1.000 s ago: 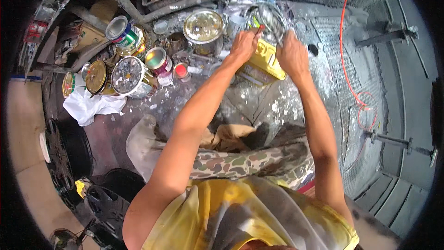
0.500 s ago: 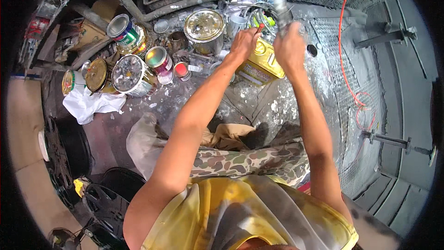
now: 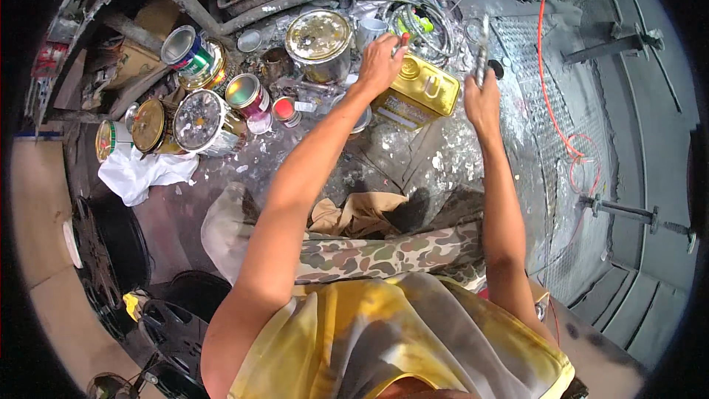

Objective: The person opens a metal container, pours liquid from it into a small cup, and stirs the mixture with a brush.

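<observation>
A rectangular gold metal can (image 3: pixel 419 90) stands on the paint-spattered floor in front of me, with a round cap and a handle on its top. My left hand (image 3: pixel 380 65) is closed at its upper left corner, around a slim tool with a red end (image 3: pixel 403 41); the rest of that tool is hidden. To the right of the can, my right hand (image 3: pixel 483 103) grips a long, narrow grey tool (image 3: pixel 482 52) spotted with paint, which points away from me. The exact kind of either tool cannot be made out.
Several paint cans and a white-rimmed bucket (image 3: pixel 199 124) crowd the left, beside a white cloth (image 3: pixel 144 175). A large lidded tin (image 3: pixel 319 41) and a coiled hose (image 3: pixel 443 37) lie beyond. An orange hose (image 3: pixel 544 74) runs down the right, near metal stands (image 3: pixel 605 48).
My right hand has moved right and nearer, off the can's far right side, with the grey tool. My left hand has shifted slightly left, still holding the red-ended tool.
</observation>
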The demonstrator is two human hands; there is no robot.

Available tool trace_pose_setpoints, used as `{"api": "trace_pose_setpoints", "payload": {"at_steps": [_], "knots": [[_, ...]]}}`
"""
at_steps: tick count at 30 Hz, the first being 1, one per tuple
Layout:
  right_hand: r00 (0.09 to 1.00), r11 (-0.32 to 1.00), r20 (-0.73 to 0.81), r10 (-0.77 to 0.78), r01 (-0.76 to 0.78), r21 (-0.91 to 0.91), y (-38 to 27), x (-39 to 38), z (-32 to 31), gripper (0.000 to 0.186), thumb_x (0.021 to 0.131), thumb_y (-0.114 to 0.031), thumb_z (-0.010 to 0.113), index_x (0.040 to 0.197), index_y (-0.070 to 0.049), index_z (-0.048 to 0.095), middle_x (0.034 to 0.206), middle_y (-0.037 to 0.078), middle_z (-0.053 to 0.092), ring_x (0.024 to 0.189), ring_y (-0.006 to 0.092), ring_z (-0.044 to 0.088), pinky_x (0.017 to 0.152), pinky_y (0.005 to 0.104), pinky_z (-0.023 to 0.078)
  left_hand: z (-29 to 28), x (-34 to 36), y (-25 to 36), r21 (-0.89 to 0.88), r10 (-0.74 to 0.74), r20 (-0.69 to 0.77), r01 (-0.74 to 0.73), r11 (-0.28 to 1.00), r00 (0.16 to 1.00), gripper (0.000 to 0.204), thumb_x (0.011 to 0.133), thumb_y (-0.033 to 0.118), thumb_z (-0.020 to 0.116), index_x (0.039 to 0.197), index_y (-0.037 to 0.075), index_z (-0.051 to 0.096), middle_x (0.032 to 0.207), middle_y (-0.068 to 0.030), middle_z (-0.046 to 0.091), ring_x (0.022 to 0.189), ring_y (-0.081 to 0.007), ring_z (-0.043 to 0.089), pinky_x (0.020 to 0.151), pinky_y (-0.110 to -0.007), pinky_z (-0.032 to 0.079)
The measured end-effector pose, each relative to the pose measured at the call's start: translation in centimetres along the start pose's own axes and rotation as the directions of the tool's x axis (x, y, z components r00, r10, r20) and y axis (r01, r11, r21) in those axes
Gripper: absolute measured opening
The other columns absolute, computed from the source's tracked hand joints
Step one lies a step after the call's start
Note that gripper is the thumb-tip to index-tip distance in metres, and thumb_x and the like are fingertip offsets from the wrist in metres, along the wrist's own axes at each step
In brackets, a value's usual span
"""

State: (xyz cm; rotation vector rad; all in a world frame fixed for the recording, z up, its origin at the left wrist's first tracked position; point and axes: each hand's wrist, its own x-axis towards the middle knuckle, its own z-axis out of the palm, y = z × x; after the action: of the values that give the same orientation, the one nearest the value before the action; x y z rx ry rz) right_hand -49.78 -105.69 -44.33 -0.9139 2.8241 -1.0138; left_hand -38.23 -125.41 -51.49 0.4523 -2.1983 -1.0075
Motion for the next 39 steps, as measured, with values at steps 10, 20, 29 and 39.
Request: {"api": "trace_pose_setpoints", "payload": {"at_steps": [10, 20, 29, 39], "knots": [[0.871, 0.851, 0.274, 0.408, -0.471, 0.232, 12.5, -1.9, 5.9, 0.062, 0.091, -0.053, 0.068, 0.116, 0.004, 0.063, 0.098, 0.023, 0.073, 0.094, 0.0345, 0.07, 0.088, 0.0463, 0.052, 0.8, 2.7, -2.5, -0.245, -0.25, 0.01, 0.245, 0.938, 0.968, 0.032, 0.088, 0.03, 0.077, 0.09, -0.001, 0.076, 0.082, -0.0198, 0.071, 0.075, -0.0258, 0.071, 0.069, -0.04, 0.052], [0.91, 0.871, 0.232, 0.344, -0.402, 0.284, 9.4, -2.3, 8.1, 0.085, 0.087, -0.068, 0.069, 0.116, 0.012, 0.063, 0.11, 0.032, 0.07, 0.109, 0.043, 0.068, 0.097, 0.0473, 0.05, -1.3, 5.6, -2.4, -0.01, -0.249, 0.261, 0.26, 0.966, 0.933, 0.041, 0.095, 0.041, 0.072, 0.092, 0.0, 0.076, 0.079, -0.01, 0.074, 0.065, -0.0151, 0.07, 0.064, -0.034, 0.055], [0.923, 0.842, 0.256, 0.287, -0.371, 0.392, 11.0, -2.1, 9.3, 0.083, 0.087, -0.064, 0.072, 0.12, 0.011, 0.061, 0.109, 0.029, 0.071, 0.102, 0.0377, 0.07, 0.09, 0.0447, 0.053, -1.2, 6.8, -4.5, -0.429, -0.514, 0.253, 0.571, 0.7, 0.82, 0.051, 0.102, 0.04, 0.061, 0.075, -0.003, 0.07, 0.069, -0.0099, 0.07, 0.058, -0.0169, 0.069, 0.056, -0.032, 0.055], [0.882, 0.738, 0.355, 0.311, -0.459, 0.495, 9.0, -3.2, 7.4, 0.062, 0.089, -0.059, 0.074, 0.107, -0.001, 0.062, 0.074, 0.003, 0.063, 0.054, 0.0102, 0.053, 0.048, 0.0286, 0.042, -2.7, 5.8, -4.5, -0.127, -0.506, 0.398, 0.592, 0.796, 0.766, 0.061, 0.108, 0.046, 0.05, 0.084, -0.005, 0.071, 0.073, -0.0117, 0.07, 0.059, -0.0192, 0.068, 0.055, -0.032, 0.058]]}}
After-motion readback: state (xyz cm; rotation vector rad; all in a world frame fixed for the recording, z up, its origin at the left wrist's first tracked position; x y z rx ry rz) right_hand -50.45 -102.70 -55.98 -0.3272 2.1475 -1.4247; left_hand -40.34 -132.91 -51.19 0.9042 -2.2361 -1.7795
